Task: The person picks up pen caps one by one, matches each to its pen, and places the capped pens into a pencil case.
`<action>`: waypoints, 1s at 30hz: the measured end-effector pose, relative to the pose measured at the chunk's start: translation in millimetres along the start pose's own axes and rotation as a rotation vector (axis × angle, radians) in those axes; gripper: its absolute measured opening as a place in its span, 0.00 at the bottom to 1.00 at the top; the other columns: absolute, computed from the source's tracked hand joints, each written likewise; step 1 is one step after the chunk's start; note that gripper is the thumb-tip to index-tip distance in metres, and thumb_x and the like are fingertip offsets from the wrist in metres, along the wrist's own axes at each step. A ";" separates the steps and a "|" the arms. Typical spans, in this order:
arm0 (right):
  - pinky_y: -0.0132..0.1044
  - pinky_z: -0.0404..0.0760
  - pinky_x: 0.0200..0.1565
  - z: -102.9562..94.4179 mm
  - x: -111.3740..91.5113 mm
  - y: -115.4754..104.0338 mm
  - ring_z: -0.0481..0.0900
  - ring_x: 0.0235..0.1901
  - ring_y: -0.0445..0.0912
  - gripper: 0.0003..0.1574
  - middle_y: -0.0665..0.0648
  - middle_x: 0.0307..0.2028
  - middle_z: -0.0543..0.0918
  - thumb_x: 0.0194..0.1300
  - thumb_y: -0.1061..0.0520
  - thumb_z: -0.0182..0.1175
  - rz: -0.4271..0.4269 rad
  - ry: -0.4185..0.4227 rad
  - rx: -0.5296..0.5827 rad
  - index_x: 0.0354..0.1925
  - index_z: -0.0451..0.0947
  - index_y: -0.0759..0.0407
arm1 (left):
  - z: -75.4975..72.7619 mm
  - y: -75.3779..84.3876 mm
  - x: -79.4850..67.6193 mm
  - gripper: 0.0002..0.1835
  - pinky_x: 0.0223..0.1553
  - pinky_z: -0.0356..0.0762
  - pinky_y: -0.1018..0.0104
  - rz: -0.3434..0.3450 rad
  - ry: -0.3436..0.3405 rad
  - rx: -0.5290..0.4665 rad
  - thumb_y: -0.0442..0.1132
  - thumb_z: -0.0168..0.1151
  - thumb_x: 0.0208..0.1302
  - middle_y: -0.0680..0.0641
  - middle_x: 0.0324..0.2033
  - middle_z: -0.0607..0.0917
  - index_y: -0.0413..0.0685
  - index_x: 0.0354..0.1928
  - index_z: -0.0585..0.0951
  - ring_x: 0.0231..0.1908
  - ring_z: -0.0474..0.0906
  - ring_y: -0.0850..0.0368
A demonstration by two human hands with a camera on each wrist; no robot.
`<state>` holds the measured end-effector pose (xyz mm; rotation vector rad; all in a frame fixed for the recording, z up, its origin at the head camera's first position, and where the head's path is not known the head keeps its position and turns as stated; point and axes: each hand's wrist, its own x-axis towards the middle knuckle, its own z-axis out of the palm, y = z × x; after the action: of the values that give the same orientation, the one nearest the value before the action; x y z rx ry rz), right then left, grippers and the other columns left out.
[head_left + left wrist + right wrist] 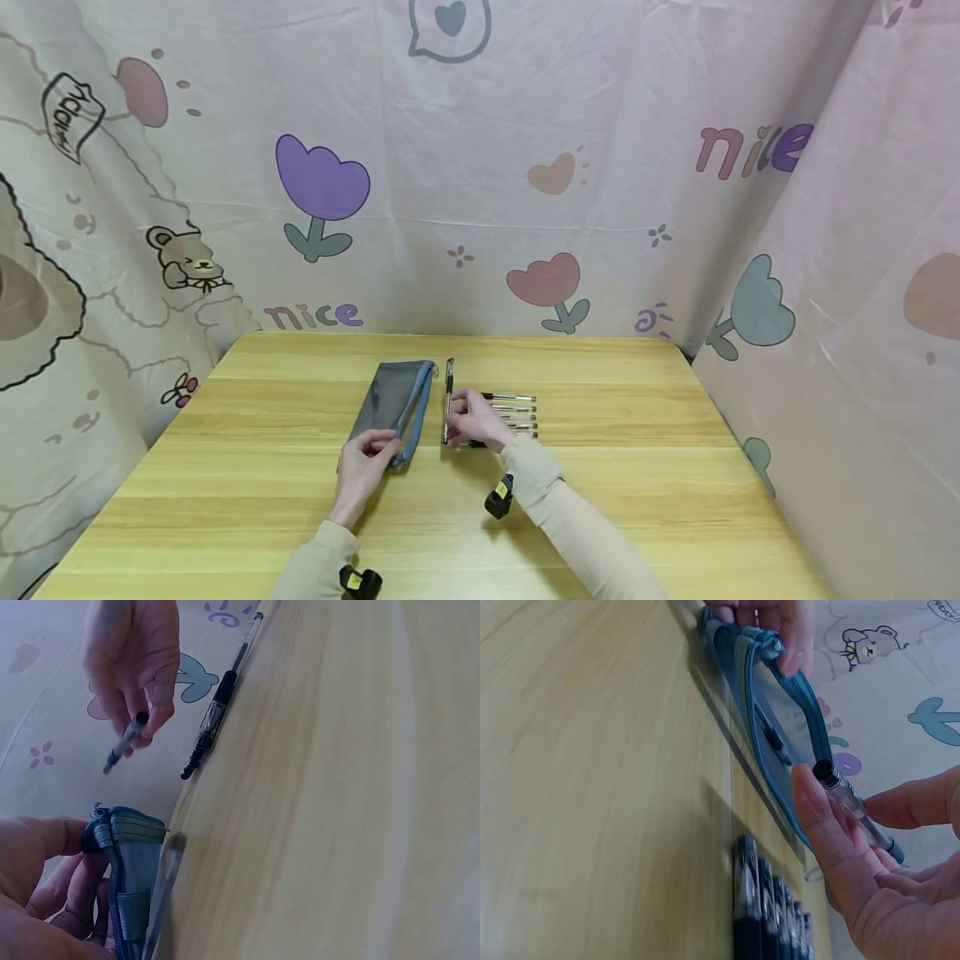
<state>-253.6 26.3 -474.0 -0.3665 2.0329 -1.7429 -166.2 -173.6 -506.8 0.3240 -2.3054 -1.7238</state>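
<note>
My left hand (365,467) pinches the near end of a blue-grey mesh zip pouch (386,392), which lies on the table. Its zipped side gapes open toward the right, as the right wrist view shows. Inside the mesh lies a dark pen (771,736). Between thumb and fingers, my right hand (480,419) holds a clear-barrelled pen (851,799) with dark ends, just right of the pouch mouth. Several black-and-clear gel pens (517,409) lie in a row under and beside the right hand, which hides part of them.
The wooden table (637,492) reaches back to a patterned cloth (450,275), and more cloth hangs at both sides. Black wrist cameras (499,497) sit on both sleeves, low over the table.
</note>
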 end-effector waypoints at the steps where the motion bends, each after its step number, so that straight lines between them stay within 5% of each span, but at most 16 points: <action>1: 0.42 0.88 0.35 2.4 1.5 -0.4 0.80 0.26 0.47 0.30 0.69 0.50 0.75 0.69 0.70 0.52 0.013 0.002 0.017 0.66 0.58 0.73 | 0.0 0.2 0.0 0.09 0.32 0.73 0.76 0.003 0.001 0.001 0.31 0.68 0.63 0.46 0.30 0.85 0.35 0.44 0.86 0.28 0.75 0.69; 10: 0.35 0.87 0.31 23.0 15.2 -7.0 0.80 0.22 0.45 0.32 0.75 0.48 0.80 0.66 0.73 0.54 0.134 0.004 0.135 0.66 0.57 0.77 | 2.4 0.6 1.4 0.09 0.33 0.74 0.76 0.010 0.035 0.003 0.31 0.68 0.62 0.44 0.31 0.87 0.37 0.44 0.87 0.28 0.76 0.69; 18: 0.37 0.88 0.31 35.2 33.1 -5.3 0.82 0.19 0.44 0.29 0.62 0.26 0.83 0.67 0.72 0.56 0.223 0.018 0.215 0.64 0.61 0.75 | 3.9 0.8 1.2 0.08 0.32 0.73 0.77 0.026 0.053 -0.024 0.30 0.68 0.62 0.45 0.28 0.88 0.36 0.43 0.87 0.27 0.76 0.70; 30: 0.38 0.88 0.32 52.5 47.1 -11.8 0.80 0.18 0.45 0.18 0.61 0.24 0.81 0.65 0.72 0.57 0.216 0.046 0.131 0.53 0.68 0.71 | 4.0 3.0 0.7 0.08 0.32 0.73 0.76 0.025 0.056 -0.046 0.31 0.67 0.63 0.44 0.29 0.88 0.36 0.43 0.87 0.27 0.76 0.70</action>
<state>-270.0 -43.3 -475.6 -0.0639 1.8985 -1.7513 -168.2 -169.4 -504.9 0.3286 -2.2183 -1.7304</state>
